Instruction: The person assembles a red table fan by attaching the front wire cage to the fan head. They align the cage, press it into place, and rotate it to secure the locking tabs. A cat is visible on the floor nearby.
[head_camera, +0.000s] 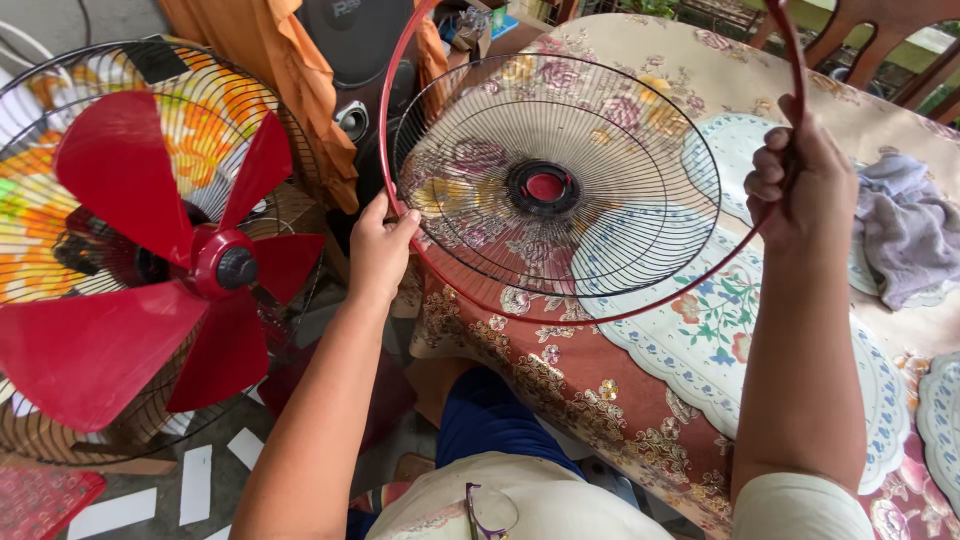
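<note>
1. The guard (555, 190), a black wire grille in a red rim, was held tilted above the table (640, 420), which kept it off the cloth.
2. The left hand (380, 250) was closed on the near-left rim, fingers curled round it.
3. The right hand (795, 180) was fisted on the right rim, balancing the grip.
4. The fan (150, 260) stood at left, blades bare.
</note>
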